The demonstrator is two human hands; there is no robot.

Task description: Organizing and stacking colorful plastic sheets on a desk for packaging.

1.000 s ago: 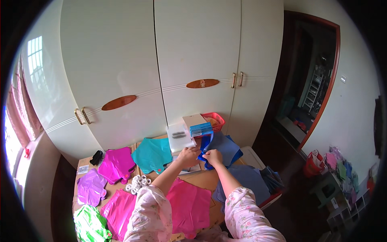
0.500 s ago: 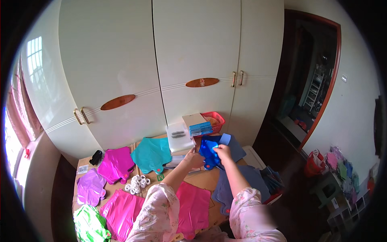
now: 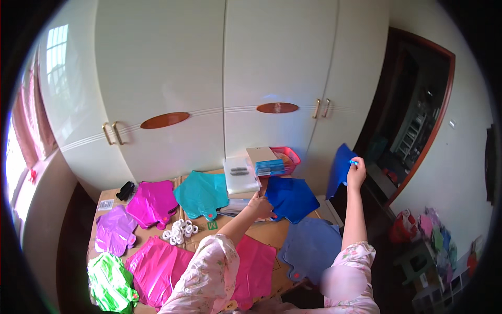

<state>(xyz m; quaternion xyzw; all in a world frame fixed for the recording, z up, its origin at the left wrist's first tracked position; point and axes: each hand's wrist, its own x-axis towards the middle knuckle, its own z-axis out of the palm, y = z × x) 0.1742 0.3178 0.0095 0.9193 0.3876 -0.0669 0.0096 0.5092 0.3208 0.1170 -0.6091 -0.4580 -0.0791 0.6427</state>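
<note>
My right hand (image 3: 356,175) is raised off the right side of the table, closed on a shiny blue foil sheet (image 3: 340,166) that hangs tilted from the fingers. My left hand (image 3: 260,205) is low over the table with its fingers apart, beside the left corner of a spread blue foil piece (image 3: 292,200). Whether it touches that corner I cannot make out. Under its wrist side lies a bundle of thin clear strips (image 3: 234,208). A grey-blue stack of similar flat pieces (image 3: 312,248) lies nearer, between my forearms.
A clear bag (image 3: 241,178), a box of blue packets (image 3: 269,167) and a red basket (image 3: 293,158) stand at the back. Teal (image 3: 201,193), magenta (image 3: 151,203), purple (image 3: 115,230), pink (image 3: 159,269) and green (image 3: 111,282) foils surround white rings (image 3: 180,232). Cabinet doors (image 3: 162,63) rise behind.
My right hand has swung right and up, carrying a blue sheet away from the table. A blue foil piece now lies spread beside my left hand, which stays low. The view has shifted slightly.
</note>
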